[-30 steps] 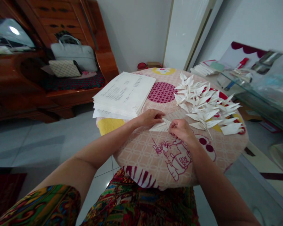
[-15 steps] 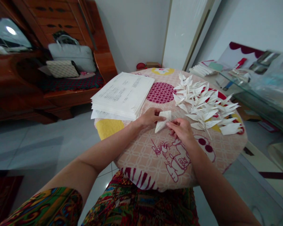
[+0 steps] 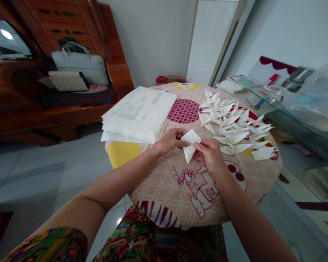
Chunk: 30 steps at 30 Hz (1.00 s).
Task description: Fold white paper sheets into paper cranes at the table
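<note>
A small piece of folded white paper, kite-shaped with one long point toward me, is held just above the cloth-covered round table. My left hand pinches its left corner between thumb and fingers. From the other side, my right hand grips the right corner, thumb on top. Right of my hands lies a pile of folded paper cranes, pointed wings and tails overlapping. Beyond my left forearm rests a thick stack of printed paper sheets.
A glass-topped table with papers, a red marker and a plastic bag stands close on the right. At the left is a carved wooden sofa bearing a light grey handbag and a quilted pouch.
The folded paper has turned from a slanted, narrow-tipped shape into an upright kite. My right hand has come in to grip its right corner. The whole view has shifted slightly.
</note>
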Available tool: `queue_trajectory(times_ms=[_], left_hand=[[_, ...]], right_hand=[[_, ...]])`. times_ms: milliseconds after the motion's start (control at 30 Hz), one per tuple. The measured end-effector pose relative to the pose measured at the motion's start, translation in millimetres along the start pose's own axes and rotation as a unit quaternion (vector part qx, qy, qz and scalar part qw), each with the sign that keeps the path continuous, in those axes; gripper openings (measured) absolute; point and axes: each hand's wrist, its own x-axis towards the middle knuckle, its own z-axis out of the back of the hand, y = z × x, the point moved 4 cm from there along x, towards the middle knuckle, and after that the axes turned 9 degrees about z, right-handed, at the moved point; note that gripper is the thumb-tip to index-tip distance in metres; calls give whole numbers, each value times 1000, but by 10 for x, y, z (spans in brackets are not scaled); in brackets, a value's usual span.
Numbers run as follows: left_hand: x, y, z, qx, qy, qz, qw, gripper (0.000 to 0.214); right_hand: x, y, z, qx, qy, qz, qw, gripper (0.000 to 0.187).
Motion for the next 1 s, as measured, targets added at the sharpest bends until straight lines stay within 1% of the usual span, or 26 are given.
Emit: queue_trajectory(times_ms=[267,433,533,633,733,800,867,933,1000], left_hand=[[-28,-6,-22,11,14,-21,1000,38],[-28,-42,15,24,9,-50,998,47],[-19,-41,59,51,2,-66,996,47],[-13,18,124,114,-27,-71,991,39],[-38,93,186,231,-82,-59,968,26],[-77,124,203,308,-112,-39,944,18],[-126,126,196,364,-132,-24,922,12],[-173,103,173,411,-149,-28,899,9],[-207,74,139,454,-161,-48,875,8]], right_hand=[[0,-5,-1,28,8,4,1000,29],[2,-11,2,27,6,-1,1000,26],[9,-31,20,14,7,-7,1000,26],[38,-91,18,-31,21,-29,999,25],[90,-147,4,-125,16,-37,991,20],[123,-139,-9,-209,0,-11,978,12],[138,-100,-28,-294,-12,30,955,9],[130,-54,-43,-357,-18,70,931,23],[105,-19,-50,-391,-17,102,914,38]])
